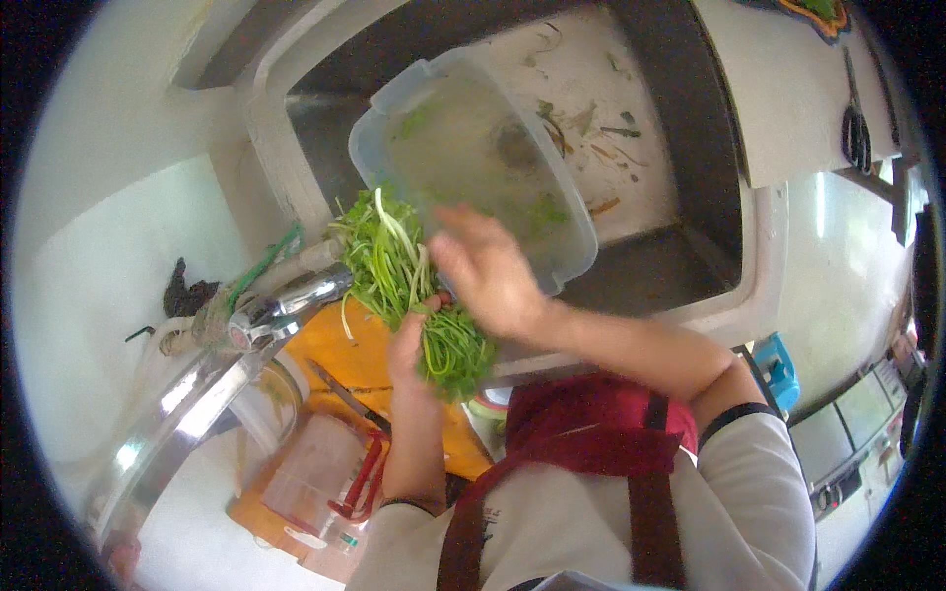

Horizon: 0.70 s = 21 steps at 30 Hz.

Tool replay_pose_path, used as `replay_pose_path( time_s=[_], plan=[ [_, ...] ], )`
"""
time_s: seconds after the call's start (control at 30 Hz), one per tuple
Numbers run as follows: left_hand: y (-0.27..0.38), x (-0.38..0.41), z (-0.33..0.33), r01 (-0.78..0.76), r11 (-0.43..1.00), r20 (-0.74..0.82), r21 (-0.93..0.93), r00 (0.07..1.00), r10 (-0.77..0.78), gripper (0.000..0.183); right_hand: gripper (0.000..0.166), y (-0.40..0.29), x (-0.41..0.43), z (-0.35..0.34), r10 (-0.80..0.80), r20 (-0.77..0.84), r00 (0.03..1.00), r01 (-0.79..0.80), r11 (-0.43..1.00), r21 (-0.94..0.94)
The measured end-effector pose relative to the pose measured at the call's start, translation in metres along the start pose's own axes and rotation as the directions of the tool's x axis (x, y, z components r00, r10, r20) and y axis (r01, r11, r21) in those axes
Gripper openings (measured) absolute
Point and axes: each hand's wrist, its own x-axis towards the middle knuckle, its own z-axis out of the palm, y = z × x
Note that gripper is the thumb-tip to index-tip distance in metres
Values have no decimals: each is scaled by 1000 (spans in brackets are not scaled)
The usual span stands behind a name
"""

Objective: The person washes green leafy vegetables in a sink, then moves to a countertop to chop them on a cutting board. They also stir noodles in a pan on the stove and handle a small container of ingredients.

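Note:
My left hand [411, 341] is wrapped around a bunch of leafy green herbs [395, 247] with pale stems, possibly coriander. Its leaves spill out on both sides of my grip. Just right of the bunch, my right hand [484, 273] is blurred by motion, with thumb and fingers apart and nothing visible in them. Beneath it is the near edge of a translucent plastic tub [573, 199]. The tub stands in the sink [698, 255] and holds cloudy water with green bits floating in it.
Plant scraps [591, 137] litter the sink bottom. A chrome faucet [273, 318] juts in at left. On an orange board [347, 332] lies a knife [347, 395], close to my left forearm. Nearby are a clear plastic container [318, 473] and, at far right, black-handled scissors [856, 137].

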Motion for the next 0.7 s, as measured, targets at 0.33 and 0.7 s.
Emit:
replay_pose_path(
  time_s=[0.33, 0.7],
  plan=[
    [11, -51, 4, -41, 994, 17, -103, 999, 43, 34, 33, 97, 41, -22, 519, 439, 733, 180, 475, -861],
    [3, -59, -3, -6, 992, -32, -127, 999, 2, 23, 43, 138, 104, 65, -95, 37, 995, 100, 857, -505]
  ],
)
